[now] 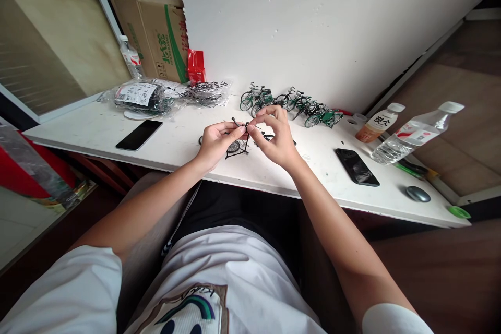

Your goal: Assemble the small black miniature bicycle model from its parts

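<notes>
Two bare hands work close together over the near-middle part of the desk (188, 150), at the centre of the frame. The left hand (215, 145) pinches a small black bicycle part (247, 147) between thumb and fingers. The right hand (277, 138) has thumb and forefinger closed at the upper end of the same part; its other fingers are curled. Behind and below the part, a small spoked wheel (234, 147) is partly hidden.

A grey oval object (418, 194) sits at lower right, with a black phone (357, 167) nearer the centre; a second phone (139, 134) lies left of the hands. Two bottles stand tilted in view at right: a clear bottle (415, 134) and a brown-drink bottle (379, 123).

Beyond the hands, green and black model bicycles (291, 100) are grouped near the wall. Plastic bags (136, 95), a red packet (196, 67) and a cardboard box (158, 36) occupy the upper left.
</notes>
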`<state>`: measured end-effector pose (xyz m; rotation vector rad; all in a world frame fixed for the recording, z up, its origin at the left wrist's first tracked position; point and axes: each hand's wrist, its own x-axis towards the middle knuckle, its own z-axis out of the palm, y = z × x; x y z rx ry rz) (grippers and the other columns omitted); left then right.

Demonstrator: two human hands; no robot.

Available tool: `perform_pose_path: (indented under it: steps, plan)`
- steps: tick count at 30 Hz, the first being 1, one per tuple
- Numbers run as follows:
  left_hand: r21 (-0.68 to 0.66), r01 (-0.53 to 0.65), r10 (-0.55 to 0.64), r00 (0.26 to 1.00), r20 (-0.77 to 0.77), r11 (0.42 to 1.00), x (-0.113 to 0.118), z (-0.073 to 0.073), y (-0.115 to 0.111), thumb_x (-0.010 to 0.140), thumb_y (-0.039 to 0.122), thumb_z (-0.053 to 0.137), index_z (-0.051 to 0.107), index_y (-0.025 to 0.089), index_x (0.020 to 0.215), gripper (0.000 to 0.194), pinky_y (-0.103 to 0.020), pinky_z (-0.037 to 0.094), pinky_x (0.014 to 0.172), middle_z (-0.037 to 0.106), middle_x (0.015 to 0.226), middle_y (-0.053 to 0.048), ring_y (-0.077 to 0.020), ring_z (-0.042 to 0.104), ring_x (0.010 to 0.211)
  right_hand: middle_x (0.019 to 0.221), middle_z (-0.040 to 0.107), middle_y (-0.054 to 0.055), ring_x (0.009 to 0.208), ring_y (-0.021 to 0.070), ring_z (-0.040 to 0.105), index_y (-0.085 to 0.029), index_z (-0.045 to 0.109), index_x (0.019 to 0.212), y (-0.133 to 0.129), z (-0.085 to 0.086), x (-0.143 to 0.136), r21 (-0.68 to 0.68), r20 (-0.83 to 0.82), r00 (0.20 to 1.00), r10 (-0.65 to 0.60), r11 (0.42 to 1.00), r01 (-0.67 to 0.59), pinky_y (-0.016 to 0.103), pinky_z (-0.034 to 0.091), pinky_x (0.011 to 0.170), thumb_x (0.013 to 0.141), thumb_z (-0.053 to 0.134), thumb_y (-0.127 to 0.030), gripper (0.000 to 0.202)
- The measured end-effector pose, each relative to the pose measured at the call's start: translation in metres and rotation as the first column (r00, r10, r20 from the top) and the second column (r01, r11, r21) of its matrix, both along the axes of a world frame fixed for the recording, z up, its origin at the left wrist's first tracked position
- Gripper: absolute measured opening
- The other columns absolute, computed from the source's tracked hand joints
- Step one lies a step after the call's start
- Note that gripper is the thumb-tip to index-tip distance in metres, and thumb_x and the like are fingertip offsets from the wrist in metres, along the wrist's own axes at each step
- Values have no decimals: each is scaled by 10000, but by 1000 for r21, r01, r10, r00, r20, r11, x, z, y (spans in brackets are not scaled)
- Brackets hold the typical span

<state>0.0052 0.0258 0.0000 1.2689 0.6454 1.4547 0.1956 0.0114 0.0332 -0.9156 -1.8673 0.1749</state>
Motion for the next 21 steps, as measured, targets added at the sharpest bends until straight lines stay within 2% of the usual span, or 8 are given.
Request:
perform_pose_path:
  steps: [4,7,9,11,14,16,19,21]
  plan:
    - [-39,-2,3,1000,15,999,-1,-4,5,698,473,1007,807,130,969,480,-401,637,964,815,966,-83,-236,814,880,1197,653,119,1255,334,592,-257,781,1039,8,3,8,-27,-78,997,-1,1000,-1,539,507,1090,1071,533,-655,470]
    - [-67,2,0,999,36,998,-3,-10,12,696,458,1010,805,126,969,476,-391,625,966,811,963,-78,-224,810,866,1197,680,120,1215,311,618,-244,779,1084,26,-3,27,-46,-74,994,-86,996,83,503,551,1030,1105,477,-608,473]
    - [-92,10,-6,999,48,996,-4,-13,16,681,444,1018,802,127,956,472,-391,619,967,807,945,-72,-220,806,861,1220,696,130,1177,309,635,-236,766,1147,44,-13,48,-54,0,988,-155,987,154,512,551,1028,1093,537,-521,370]
    - [-123,19,-12,998,65,992,-5,-15,19,660,426,1026,800,128,943,469,-389,610,973,801,925,-62,-218,802,862,1220,722,141,1180,317,639,-229,754,1191,63,-28,72,-62,111,968,-227,970,234,549,513,1093,1078,552,-400,288]
    - [-166,38,-24,996,88,985,-5,-16,22,624,406,1031,798,122,924,475,-368,591,966,789,895,-50,-212,794,860,1197,751,158,1178,333,647,-206,775,1168,84,-50,106,-119,276,912,-303,931,346,567,489,1114,1033,531,-241,281]
    - [-190,52,-35,995,88,980,-6,-18,23,617,400,1025,790,120,899,462,-347,578,944,780,868,-46,-208,787,862,1193,765,167,1162,334,659,-194,791,1148,90,-59,124,-165,347,877,-333,899,407,540,505,1085,1006,540,-203,288]
    - [-226,80,-63,995,80,971,-6,-22,25,642,379,1007,778,125,885,420,-327,563,902,777,868,-54,-207,778,882,1114,798,156,1023,289,696,-164,810,1123,89,-59,139,-227,403,858,-318,873,431,448,537,981,988,565,-197,282]
    - [-260,115,-96,992,83,959,-7,-25,26,667,366,1000,781,126,908,404,-319,557,869,783,894,-68,-210,776,896,1037,809,141,915,255,701,-152,827,1065,84,-52,143,-267,443,843,-304,853,448,383,536,875,989,617,-264,250]
